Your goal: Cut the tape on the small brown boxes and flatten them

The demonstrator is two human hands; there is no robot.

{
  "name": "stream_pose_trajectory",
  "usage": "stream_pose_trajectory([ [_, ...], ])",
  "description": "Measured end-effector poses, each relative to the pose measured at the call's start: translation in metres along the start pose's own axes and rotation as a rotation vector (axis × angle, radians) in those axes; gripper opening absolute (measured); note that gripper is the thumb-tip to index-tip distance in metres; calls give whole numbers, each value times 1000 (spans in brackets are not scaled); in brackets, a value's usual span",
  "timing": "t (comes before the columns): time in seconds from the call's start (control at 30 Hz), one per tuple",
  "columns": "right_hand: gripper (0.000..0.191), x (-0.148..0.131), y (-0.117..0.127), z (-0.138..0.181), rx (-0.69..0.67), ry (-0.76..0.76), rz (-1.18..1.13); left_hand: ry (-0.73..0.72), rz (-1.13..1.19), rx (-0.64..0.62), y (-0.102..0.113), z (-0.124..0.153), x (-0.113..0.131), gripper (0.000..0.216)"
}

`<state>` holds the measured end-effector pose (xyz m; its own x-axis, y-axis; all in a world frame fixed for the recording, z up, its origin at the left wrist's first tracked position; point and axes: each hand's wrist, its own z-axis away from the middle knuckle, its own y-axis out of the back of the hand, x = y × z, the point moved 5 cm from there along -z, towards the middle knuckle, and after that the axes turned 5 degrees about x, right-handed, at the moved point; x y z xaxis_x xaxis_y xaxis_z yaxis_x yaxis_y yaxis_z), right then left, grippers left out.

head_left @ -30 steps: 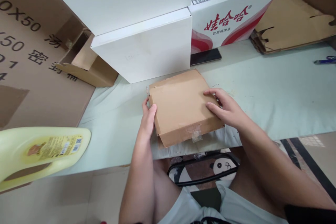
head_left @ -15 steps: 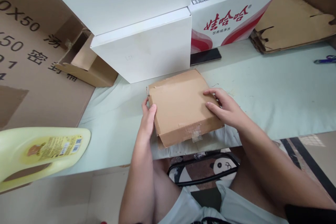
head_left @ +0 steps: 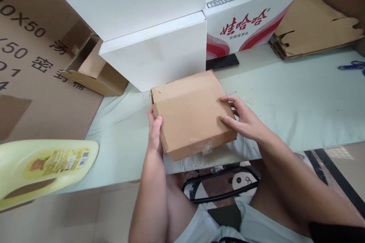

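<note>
A flat brown cardboard box is at the middle of the cloth-covered table, its lid closed and a strip of clear tape hanging loose on its front side. My left hand grips the box's left side, thumb on the top edge and the other fingers partly hidden behind the side. On the right, my right hand holds the opposite edge, with a finger and the thumb resting on the lid. The box's underside is hidden.
White boxes and a white-and-red carton stand behind, with a black phone at their foot. A yellow jug is at left, near an open cardboard box. Folded cardboard and a blue pen-like object lie right.
The cardboard box has shifted a little to the left, its left side moving most. My left hand has gone left with it, while my right hand has moved only slightly.
</note>
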<state>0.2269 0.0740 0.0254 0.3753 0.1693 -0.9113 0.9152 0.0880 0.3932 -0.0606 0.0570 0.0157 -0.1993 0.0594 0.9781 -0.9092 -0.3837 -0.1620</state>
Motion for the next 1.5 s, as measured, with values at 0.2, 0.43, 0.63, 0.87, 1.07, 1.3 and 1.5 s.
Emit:
stream_pose_trajectory([
  [0.2, 88, 0, -5, -1, -107, 6, -244, 176, 53, -83, 5, 20, 3, 76],
  [0.43, 105, -6, 2, 4, -147, 180, -204, 30, -29, -139, 44, 18, -27, 97],
  [0.63, 106, -2, 3, 5, -95, 280, -223, -52, 124, -129, 62, 4, -38, 89],
  [0.87, 105, 9, 13, 3, 87, 93, -334, 225, 229, -355, 17, 20, -13, 76],
  [1.07, 92, 9, 17, 3, 81, 82, -329, 240, 134, -447, -12, 23, -2, 95],
  [1.3, 72, 0, 9, 7, -96, 86, -414, 172, 212, -370, -5, 10, -2, 90],
  [1.5, 80, 10, 10, 2, 36, 63, -350, 191, 166, -314, -6, 18, 8, 77],
])
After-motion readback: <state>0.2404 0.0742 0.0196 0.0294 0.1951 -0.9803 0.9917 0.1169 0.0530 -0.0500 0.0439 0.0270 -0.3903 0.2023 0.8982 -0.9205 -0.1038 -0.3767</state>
